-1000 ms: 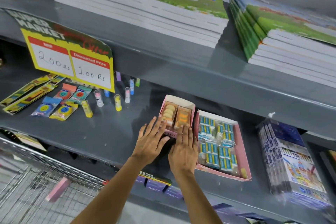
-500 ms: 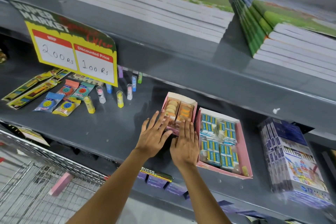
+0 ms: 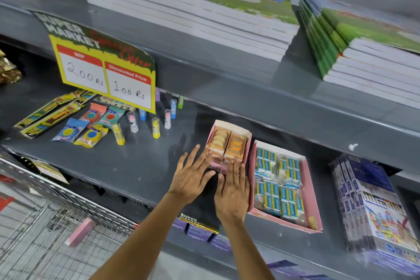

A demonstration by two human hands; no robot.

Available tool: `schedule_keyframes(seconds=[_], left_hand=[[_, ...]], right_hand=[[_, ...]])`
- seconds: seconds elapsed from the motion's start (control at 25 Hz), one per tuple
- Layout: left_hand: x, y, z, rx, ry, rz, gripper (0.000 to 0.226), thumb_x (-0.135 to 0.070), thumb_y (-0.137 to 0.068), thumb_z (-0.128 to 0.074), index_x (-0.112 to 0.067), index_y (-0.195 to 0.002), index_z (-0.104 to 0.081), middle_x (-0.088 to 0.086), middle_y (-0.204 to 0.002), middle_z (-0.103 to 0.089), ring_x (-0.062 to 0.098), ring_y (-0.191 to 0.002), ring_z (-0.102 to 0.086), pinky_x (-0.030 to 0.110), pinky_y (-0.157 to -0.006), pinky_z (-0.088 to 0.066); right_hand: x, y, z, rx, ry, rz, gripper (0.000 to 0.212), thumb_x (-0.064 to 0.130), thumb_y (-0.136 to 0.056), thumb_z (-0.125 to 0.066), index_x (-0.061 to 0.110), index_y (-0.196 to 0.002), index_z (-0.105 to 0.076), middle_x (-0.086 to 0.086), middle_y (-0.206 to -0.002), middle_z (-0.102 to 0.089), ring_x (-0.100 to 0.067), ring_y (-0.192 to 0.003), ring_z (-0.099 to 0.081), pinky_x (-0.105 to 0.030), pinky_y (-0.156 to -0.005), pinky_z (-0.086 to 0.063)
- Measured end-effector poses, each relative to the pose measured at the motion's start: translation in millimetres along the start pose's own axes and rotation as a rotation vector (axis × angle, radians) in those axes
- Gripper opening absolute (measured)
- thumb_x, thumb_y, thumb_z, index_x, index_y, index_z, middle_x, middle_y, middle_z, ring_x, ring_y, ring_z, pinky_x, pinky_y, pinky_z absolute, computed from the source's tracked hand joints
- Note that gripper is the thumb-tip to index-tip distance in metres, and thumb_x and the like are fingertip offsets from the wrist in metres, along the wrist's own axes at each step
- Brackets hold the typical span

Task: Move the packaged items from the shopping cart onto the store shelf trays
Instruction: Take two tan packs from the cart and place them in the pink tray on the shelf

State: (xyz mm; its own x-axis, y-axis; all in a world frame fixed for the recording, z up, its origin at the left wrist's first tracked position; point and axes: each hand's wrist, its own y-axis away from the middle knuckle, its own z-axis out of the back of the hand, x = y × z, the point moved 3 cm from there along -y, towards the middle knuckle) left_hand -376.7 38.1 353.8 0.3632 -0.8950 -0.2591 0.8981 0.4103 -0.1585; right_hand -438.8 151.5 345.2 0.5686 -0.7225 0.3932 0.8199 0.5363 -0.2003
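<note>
A small pink tray (image 3: 248,141) with two orange packaged items (image 3: 236,145) stands on the grey middle shelf (image 3: 141,166). My left hand (image 3: 193,175) lies flat, fingers spread, its fingertips touching the tray's near left corner. My right hand (image 3: 233,191) lies flat beside it, fingertips on the tray's near edge. Neither hand holds anything. Right of it sits a larger pink tray (image 3: 311,179) filled with blue and yellow packs (image 3: 277,186). The wire shopping cart (image 3: 45,223) is at lower left with a pink pack (image 3: 79,232) lying inside.
A yellow price sign (image 3: 106,70) hangs at the left. Below it lie wrapped erasers (image 3: 88,125), small tubes (image 3: 155,127) and long packs (image 3: 47,116). Stacked notebooks (image 3: 181,7) fill the upper shelf. Boxed colour sets (image 3: 372,207) stand at far right.
Both hands have slid a little forward against the small pink tray, nudging it deeper onto the shelf. The view has shifted slightly.
</note>
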Motion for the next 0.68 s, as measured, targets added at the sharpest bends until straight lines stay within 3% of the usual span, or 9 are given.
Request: schedule_keyframes(seconds=[0.12, 0.24, 0.48, 0.68], left_hand=[[2.4, -1.2, -8.3, 0.006, 0.045, 0.015, 0.067, -0.058, -0.088, 0.003, -0.025, -0.145, -0.009, -0.004, -0.156, -0.008, 0.024, -0.144, 0.0, 0.047, -0.116, -0.007], [2.9, -2.1, -10.3, 0.027, 0.033, 0.025, 0.067, -0.057, -0.086, 0.003, -0.027, -0.145, -0.004, -0.006, -0.156, -0.003, 0.021, -0.144, 0.006, 0.044, -0.117, -0.001], [6.2, 0.4, -8.6, -0.004, 0.066, 0.016, 0.066, -0.059, -0.087, 0.003, -0.028, -0.145, -0.003, -0.01, -0.153, 0.004, 0.017, -0.14, 0.014, 0.044, -0.117, -0.004], [22.8, 16.6, 10.9, -0.125, 0.082, 0.143, 0.063, -0.056, -0.09, 0.001, -0.026, -0.145, -0.006, -0.006, -0.155, -0.001, 0.016, -0.141, 0.009, 0.04, -0.115, -0.007]], right_hand=[[-0.3, 0.0, -1.3, 0.004, 0.0, 0.003, 0.057, 0.041, -0.097, -0.021, 0.018, -0.147, -0.006, -0.004, -0.158, -0.009, -0.013, -0.141, 0.008, -0.031, -0.114, 0.004], [-0.8, -1.3, -1.7, 0.004, -0.005, 0.008, 0.057, 0.043, -0.097, -0.017, 0.019, -0.146, -0.003, -0.003, -0.158, -0.006, -0.013, -0.14, 0.009, -0.031, -0.114, 0.005], [2.3, -2.5, 1.9, -0.022, -0.04, -0.012, 0.061, 0.045, -0.093, -0.014, 0.017, -0.147, -0.009, -0.004, -0.157, -0.013, -0.015, -0.143, 0.001, -0.032, -0.115, 0.001], [15.5, 0.0, 8.2, -0.082, -0.158, 0.003, 0.059, 0.043, -0.094, -0.018, 0.017, -0.146, -0.015, -0.004, -0.156, -0.019, -0.012, -0.142, -0.003, -0.033, -0.115, -0.002]])
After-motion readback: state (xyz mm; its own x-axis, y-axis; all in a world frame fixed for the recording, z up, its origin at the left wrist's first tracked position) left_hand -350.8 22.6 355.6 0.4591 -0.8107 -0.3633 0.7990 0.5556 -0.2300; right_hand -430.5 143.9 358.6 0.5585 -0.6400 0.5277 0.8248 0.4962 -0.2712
